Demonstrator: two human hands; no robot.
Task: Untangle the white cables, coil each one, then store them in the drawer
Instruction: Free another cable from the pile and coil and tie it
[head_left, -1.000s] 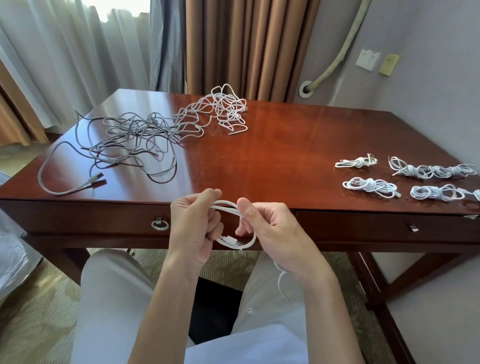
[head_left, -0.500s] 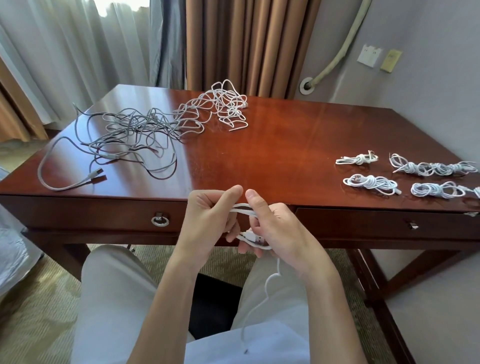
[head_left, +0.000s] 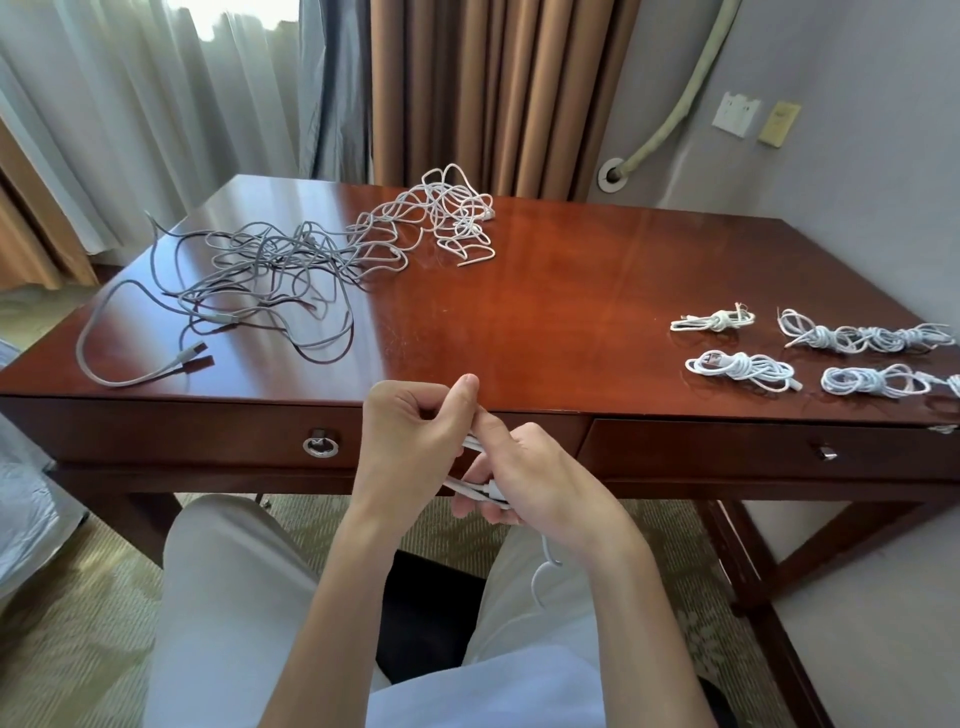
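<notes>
My left hand (head_left: 410, 441) and my right hand (head_left: 524, 473) hold one white cable (head_left: 480, 491) in small loops in front of the desk's edge, above my lap. Both hands have fingers curled around the loops; a loose tail (head_left: 543, 571) hangs below my right wrist. A tangle of white cables (head_left: 441, 223) lies at the back middle of the desk, joined to a grey tangle (head_left: 260, 270) on the left. Several coiled white cables (head_left: 743, 369) lie at the right. The left drawer (head_left: 182, 436) and the right drawer (head_left: 753, 452) are closed.
The wooden desk (head_left: 545, 312) stands against a grey wall on the right and curtains (head_left: 493, 88) behind. A ring pull (head_left: 321, 445) is on the left drawer, a small knob (head_left: 825, 453) on the right one. My legs sit under the desk's front edge.
The hands have closed together; the wide loop between them has been folded into a tighter bundle. The loose tail below my right hand has grown shorter.
</notes>
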